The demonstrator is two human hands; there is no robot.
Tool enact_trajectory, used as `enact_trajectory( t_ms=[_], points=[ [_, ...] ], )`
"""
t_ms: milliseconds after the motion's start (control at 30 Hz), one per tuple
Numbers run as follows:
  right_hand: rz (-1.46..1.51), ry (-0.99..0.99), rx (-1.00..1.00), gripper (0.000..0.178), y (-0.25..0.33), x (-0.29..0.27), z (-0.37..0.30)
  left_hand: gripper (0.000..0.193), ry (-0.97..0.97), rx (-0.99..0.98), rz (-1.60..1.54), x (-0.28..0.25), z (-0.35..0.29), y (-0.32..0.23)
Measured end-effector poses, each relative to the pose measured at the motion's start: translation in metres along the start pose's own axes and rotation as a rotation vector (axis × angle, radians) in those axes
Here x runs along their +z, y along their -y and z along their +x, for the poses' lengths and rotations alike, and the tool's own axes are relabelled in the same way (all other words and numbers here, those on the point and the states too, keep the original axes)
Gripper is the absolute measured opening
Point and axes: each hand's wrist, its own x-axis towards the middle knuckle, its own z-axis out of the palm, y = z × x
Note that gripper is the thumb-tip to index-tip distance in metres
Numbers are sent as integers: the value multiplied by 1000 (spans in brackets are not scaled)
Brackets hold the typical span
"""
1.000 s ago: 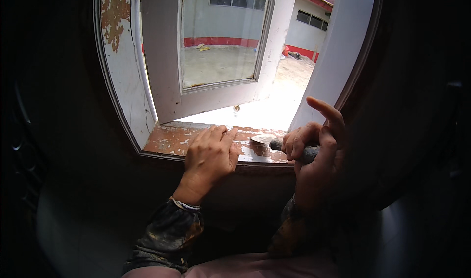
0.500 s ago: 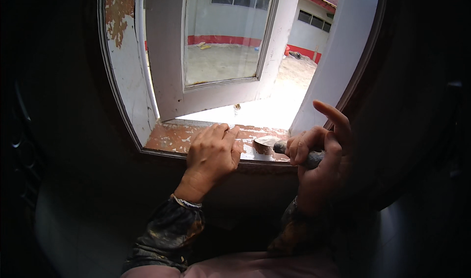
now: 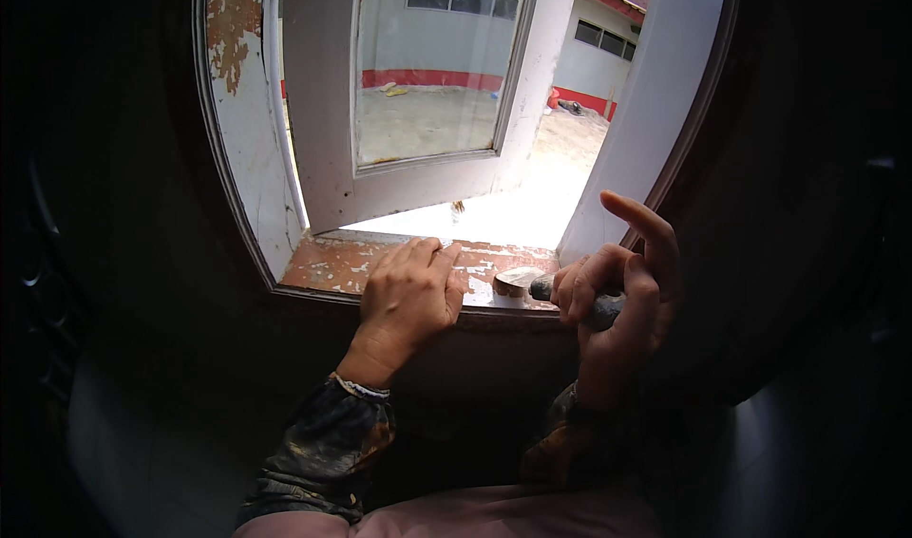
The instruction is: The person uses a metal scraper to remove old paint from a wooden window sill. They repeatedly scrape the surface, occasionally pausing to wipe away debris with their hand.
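My right hand [image 3: 627, 301] is wrapped round the dark handle of a scraper [image 3: 519, 279], with the index finger raised and pointing up. Its short, wide metal blade lies at the right part of the windowsill [image 3: 328, 270]. Patches of white paint and bare reddish-brown surface mottle that sill. To the left, my left hand [image 3: 410, 291] rests palm down on the sill, fingers extended toward the outside and holding nothing. The fingertips are partly hidden from view.
A white window sash [image 3: 323, 111] with a glass pane swings outward above the sill. Peeling paint marks the left side of the frame [image 3: 236, 35]. The right jamb [image 3: 655, 92] stands close beyond my right hand. Outside are bright ground and a white building with a red band.
The scraper blade has shifted very slightly along the sill with my right hand. My left hand stays in nearly the same place.
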Motion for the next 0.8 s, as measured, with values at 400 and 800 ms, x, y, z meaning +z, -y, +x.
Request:
enact_trajectory(
  t_ms=[400,800],
  points=[
    [-36,-59,-17,43,-4,-4,-11,34,-26,6,-9,0,-1,1],
    [-22,-69,57,45,-8,-2,-5,35,26,-2,-11,-1,-1,0]
  ],
)
